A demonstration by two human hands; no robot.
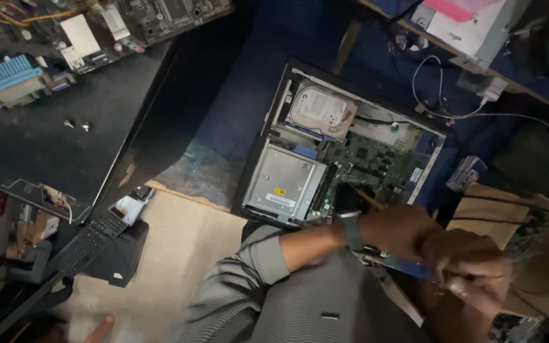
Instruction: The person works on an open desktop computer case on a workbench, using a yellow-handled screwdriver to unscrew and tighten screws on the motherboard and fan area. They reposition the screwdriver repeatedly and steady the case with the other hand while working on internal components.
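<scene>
Two hands meet at the lower right of the frame, close together over the near edge of an open desktop computer case (268,121). The forearm with the rolled grey striped sleeve and a wristwatch (351,230) runs in from the lower middle and ends in one hand (401,230) that rests at the case's lower right corner, its fingers hidden behind the other hand, so I cannot tell whether they are spread or closed. Which of the two is the left and which the right is hard to say from this angle. The other hand (471,267), lower and further right, is curled with its fingers pressed together, and a thin pale sliver shows at its fingertips; motion blur keeps me from telling what it is or whether it is truly pinched.

The case lies flat, its long axis running from upper right to lower left across the middle of the frame. It sits up and to the left of both hands, and the watch-side hand is the nearer one, touching or just beside its edge. Inside are a silver hard drive (323,113) toward the top, a grey metal drive cage (285,182) below it, and a green motherboard (376,166) to the right.

On the dark tabletop (46,146) at upper left lie another bare circuit board (96,28) and two small screws (76,125).
</scene>
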